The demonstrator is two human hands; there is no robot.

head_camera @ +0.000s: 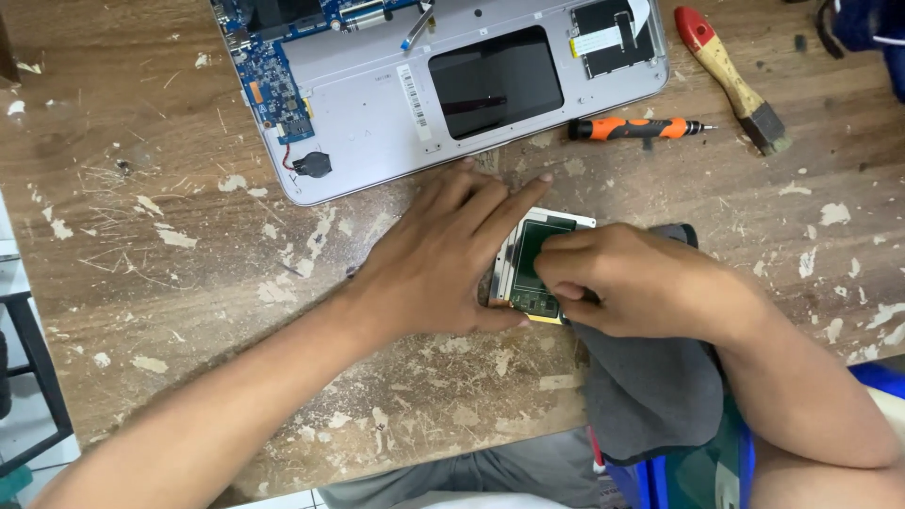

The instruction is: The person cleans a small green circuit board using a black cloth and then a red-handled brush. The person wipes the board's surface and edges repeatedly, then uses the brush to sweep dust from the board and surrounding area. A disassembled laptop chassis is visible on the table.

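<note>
Hands low at the near tabletop (170,273) edge, both on one small silver-framed module (528,269) with a green board face. Left hand (443,259) spread flat and wide, palm pressing the module's left side, index finger stretched along its top edge. Right hand (627,283) curled narrow, fingertips pinched on the green face, resting over one grey cloth (650,386) draped past the near edge. Just beyond the left fingertips, almost touching, one opened laptop base (377,104) with blue circuit board and one round coin cell (313,166). Up and right of the right hand, one orange-and-black screwdriver (636,128), then one wooden-handled brush (733,80) with red tip. Open scarred wood wide to the left of the left forearm; less room right of the right wrist.
</note>
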